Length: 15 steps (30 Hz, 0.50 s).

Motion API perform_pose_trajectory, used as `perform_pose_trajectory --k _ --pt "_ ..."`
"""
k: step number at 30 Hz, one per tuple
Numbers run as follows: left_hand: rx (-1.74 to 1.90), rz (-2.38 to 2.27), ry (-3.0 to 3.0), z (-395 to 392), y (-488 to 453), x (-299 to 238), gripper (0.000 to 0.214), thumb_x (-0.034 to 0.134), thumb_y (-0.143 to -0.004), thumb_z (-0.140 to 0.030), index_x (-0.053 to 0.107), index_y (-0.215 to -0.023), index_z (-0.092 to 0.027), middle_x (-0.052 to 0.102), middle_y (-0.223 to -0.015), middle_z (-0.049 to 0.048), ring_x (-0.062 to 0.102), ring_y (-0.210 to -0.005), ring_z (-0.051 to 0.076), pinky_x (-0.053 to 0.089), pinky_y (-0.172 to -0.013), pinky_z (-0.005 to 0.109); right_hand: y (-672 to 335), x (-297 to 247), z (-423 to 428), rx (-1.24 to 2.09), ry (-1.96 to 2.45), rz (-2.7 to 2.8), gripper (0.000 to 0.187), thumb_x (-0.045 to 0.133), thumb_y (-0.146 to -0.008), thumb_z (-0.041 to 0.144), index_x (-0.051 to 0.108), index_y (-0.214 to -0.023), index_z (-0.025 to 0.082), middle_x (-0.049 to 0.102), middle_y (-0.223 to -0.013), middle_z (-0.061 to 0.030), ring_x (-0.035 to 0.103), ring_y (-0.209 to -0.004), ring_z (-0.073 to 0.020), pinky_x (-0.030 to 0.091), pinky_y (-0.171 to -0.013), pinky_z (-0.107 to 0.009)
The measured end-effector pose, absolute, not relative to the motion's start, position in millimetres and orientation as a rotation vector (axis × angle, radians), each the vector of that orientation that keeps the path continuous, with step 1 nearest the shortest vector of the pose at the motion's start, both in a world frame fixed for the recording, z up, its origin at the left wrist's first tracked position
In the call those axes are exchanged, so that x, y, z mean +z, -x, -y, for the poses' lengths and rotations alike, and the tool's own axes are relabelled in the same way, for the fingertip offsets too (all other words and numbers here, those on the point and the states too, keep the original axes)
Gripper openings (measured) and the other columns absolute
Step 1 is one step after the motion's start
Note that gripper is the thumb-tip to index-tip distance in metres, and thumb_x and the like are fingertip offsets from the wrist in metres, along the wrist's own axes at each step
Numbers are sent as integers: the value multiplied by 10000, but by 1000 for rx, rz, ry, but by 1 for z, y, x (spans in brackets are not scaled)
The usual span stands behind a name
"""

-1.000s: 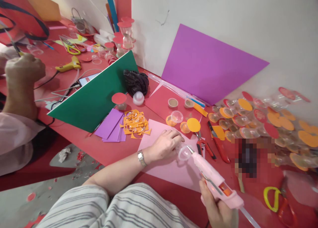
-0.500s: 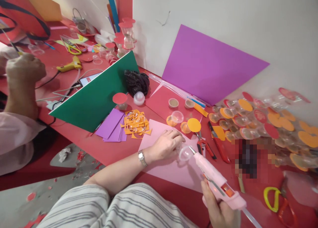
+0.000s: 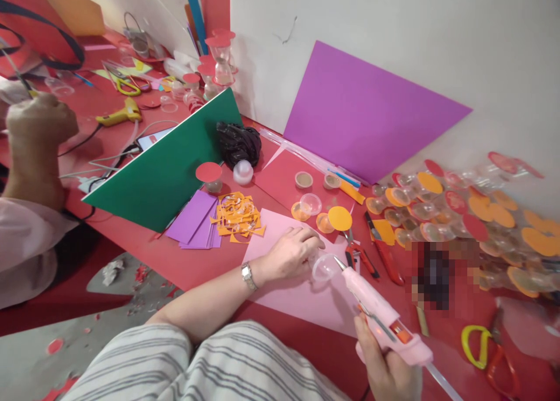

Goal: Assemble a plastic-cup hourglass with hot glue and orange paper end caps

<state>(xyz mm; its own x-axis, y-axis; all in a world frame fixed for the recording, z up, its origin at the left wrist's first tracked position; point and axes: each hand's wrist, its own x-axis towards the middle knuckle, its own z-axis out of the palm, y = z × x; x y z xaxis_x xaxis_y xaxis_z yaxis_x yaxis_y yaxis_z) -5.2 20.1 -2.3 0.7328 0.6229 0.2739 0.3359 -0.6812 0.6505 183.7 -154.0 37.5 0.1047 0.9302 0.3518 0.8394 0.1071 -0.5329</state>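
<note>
My left hand (image 3: 292,253) is closed round a small clear plastic cup (image 3: 322,267), tilting it on its side over a pink paper sheet (image 3: 301,296). My right hand (image 3: 387,372) grips a pink hot glue gun (image 3: 382,318) by the handle. The gun's metal nozzle touches the cup's rim. A watch sits on my left wrist.
Red scissors (image 3: 359,257) and a red cutter (image 3: 385,254) lie beyond the cup. Many clear cups with orange and red paper discs (image 3: 464,214) pile up at the right. Purple sheet (image 3: 367,115), green board (image 3: 166,168), orange scraps (image 3: 238,214) and another person's arm (image 3: 37,150) stand left.
The glue gun's nozzle has crept slightly right along the cup's rim; both hands otherwise hold still.
</note>
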Motion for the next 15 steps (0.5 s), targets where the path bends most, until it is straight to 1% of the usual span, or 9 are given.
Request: perform_pose_trajectory --k 2,4,9,11,15 --pt "665 -719 -2343 -20 5 -3 268 557 -834 -151 596 -1098 -180 658 -1122 97 602 -1035 226 450 -913 346 -183 35 156 132 1734 1748 325 621 -914 394 696 -695 166 524 -442 0 489 -366 -119 427 -361 -217" --pt "684 -711 -2334 -21 5 -4 266 557 -836 -147 594 -1097 -182 657 -1122 95 602 -1031 222 454 -917 342 -178 32 160 123 1806 1636 375 589 -938 382 664 -641 166 508 -455 7 478 -372 -110 416 -377 -230" --pt "728 -702 -2316 -22 5 -7 259 574 -841 -148 592 -1098 -183 655 -1108 89 602 -1013 218 467 -909 336 -167 29 164 154 1831 1538 402 598 -930 388 635 -594 169 445 -448 26 426 -373 -101 363 -386 -259" --pt "727 -695 -2305 -22 5 -7 254 577 -847 -153 591 -1098 -184 654 -1096 88 601 -1003 215 473 -908 335 -168 29 163 167 1836 1528 408 608 -919 390 629 -575 173 439 -436 25 418 -373 -104 361 -377 -257" --pt "712 -694 -2281 -24 6 -4 247 575 -861 -176 599 -1107 -186 647 -1090 91 598 -1017 217 478 -930 339 -173 27 162 150 1825 1513 415 644 -884 439 651 -571 167 484 -416 6 444 -366 -108 380 -356 -236"
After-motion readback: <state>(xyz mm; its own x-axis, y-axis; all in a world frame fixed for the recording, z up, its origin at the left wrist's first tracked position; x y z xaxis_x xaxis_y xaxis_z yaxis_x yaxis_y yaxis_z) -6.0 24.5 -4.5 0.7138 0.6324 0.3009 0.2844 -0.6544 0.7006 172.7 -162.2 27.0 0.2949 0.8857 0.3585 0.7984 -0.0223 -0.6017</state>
